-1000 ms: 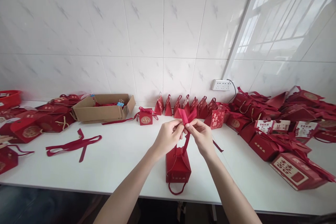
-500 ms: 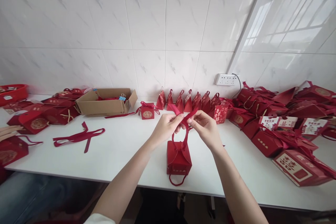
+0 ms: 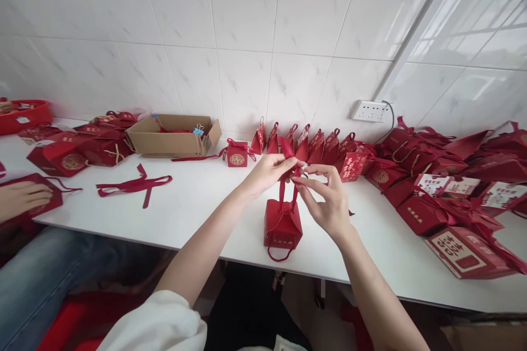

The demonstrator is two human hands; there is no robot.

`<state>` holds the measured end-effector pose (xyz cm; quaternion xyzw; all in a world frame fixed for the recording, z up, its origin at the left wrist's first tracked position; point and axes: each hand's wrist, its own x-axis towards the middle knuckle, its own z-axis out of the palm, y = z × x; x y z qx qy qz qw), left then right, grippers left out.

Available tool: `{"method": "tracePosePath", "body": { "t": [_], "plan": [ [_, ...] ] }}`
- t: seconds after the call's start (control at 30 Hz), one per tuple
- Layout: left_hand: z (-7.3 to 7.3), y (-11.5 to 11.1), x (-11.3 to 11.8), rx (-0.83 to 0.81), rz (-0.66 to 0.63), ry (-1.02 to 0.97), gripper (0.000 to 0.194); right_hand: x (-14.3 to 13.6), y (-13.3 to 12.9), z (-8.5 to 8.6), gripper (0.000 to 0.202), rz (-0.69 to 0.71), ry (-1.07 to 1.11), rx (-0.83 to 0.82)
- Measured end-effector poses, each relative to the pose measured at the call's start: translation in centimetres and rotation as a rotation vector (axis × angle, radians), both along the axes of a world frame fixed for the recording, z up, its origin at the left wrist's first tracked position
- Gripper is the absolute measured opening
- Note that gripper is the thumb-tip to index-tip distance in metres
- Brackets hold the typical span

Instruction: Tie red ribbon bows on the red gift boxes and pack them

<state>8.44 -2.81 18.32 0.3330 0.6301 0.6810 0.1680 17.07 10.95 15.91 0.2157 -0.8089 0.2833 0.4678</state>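
A small red gift box [image 3: 283, 226] stands near the table's front edge, a cord handle hanging over its front. Red ribbon [image 3: 287, 149] rises from its top to my hands, where two strands meet. My left hand [image 3: 269, 171] pinches the ribbon between thumb and fingers, above the box. Close beside it on the right, my right hand [image 3: 325, 193] grips the ribbon with thumb and index finger, its other fingers bent. The exact crossing of the ribbon is partly hidden by my fingers.
Loose ribbon [image 3: 135, 185] lies left, in front of a cardboard box [image 3: 164, 143]. Small red boxes [image 3: 316, 145] line the wall; more boxes [image 3: 420, 214] are piled right. Another person's hand [image 3: 25, 199] rests on a red box at far left. A power strip [image 3: 370, 111] is on the wall.
The ribbon ends that spread left and right are now drawn together, one pointing up. My right hand has lowered slightly beside my left. The view has shifted, and the other person's hand shows more.
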Motion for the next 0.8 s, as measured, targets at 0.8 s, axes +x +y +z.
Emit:
{"method": "tracePosePath", "body": {
  "t": [0.8],
  "plan": [
    [-0.8, -1.0, 0.1, -0.23, 0.141, 1.263, 0.03, -1.3, 0.6, -0.2, 0.02, 0.16, -0.776, -0.39]
  ]
}}
